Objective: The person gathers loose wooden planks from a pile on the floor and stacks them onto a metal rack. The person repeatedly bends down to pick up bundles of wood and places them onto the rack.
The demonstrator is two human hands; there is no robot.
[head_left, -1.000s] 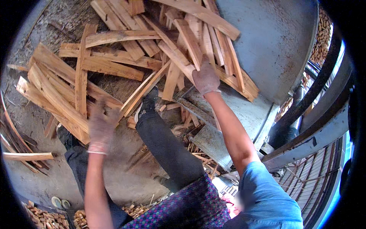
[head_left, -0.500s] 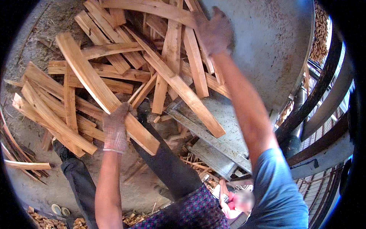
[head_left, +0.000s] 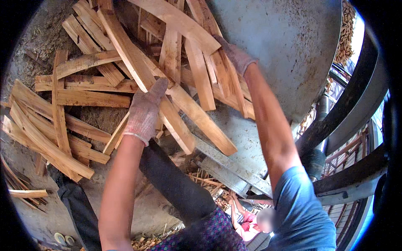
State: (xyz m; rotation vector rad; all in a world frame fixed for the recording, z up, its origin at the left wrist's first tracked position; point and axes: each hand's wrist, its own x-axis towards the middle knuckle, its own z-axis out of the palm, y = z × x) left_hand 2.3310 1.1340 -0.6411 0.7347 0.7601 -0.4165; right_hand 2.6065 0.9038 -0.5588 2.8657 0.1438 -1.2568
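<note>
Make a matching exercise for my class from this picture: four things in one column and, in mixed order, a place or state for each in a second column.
Things
1. left hand
2. right hand
3. grey metal surface
4. sandals

Places or states
A. on the ground at the lower left
B. gloved, gripping a long wooden plank
C. curved, filling the upper right
D. gloved, resting on slats at the pile's right edge

Pairs: 1-B, 2-D, 3-C, 4-A

Gloved left hand grips a long wood slat; gloved right hand presses the slat pile.
</note>
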